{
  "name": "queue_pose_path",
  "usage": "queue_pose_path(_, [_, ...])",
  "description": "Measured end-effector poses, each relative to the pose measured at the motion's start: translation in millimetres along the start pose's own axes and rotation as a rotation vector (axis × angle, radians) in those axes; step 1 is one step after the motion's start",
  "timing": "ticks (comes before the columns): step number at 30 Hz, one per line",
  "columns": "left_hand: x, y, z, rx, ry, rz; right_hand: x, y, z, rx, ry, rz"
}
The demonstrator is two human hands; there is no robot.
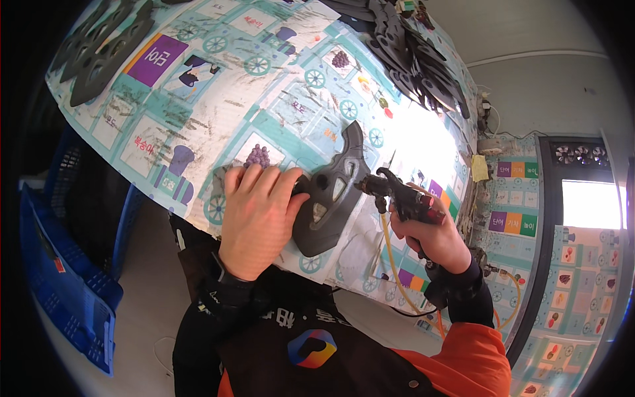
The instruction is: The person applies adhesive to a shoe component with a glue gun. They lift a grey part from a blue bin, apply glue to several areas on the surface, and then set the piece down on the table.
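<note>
A curved, dark grey moulded part (331, 210) with oblong cut-outs lies on the printed sheet covering the table. My left hand (258, 221) is at its left edge, fingers bent, with the thumb and forefinger closed on a dark bit of that edge. How far the fingers reach under it is hidden. In my right hand (433, 235) is a spray gun (397, 193), its nozzle pointing left at the part from close by. A yellow hose (390, 255) hangs below the gun.
Similar dark parts (109, 56) lie at the far left, and a heap of them (417, 63) sits at the far right. Blue plastic crates (69, 278) stand on the floor at left. A window with a fan unit (582, 155) above it is at right.
</note>
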State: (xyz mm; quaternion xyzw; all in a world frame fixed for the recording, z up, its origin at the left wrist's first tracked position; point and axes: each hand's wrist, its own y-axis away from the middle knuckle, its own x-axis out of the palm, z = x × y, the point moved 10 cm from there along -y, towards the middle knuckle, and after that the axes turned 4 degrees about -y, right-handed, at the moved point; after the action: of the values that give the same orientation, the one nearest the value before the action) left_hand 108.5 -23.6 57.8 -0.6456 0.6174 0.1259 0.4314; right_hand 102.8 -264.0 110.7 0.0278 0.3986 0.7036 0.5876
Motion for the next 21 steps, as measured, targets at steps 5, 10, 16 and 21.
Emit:
queue_pose_path(5, [0,0,1,-0.005,0.005,0.004,3,6,-2,0.034,0.009,0.036])
queue_pose_path(10, [0,-1,1,0.004,-0.001,0.004,5,6,-1,-0.022,-0.077,0.045])
queue_pose_path(16, [-1,1,1,0.009,-0.005,-0.01,13,3,9,-0.048,-0.051,0.041])
queue_pose_path(21, [-1,2,0,0.007,0.003,-0.01,16,1,11,-0.032,0.023,0.029])
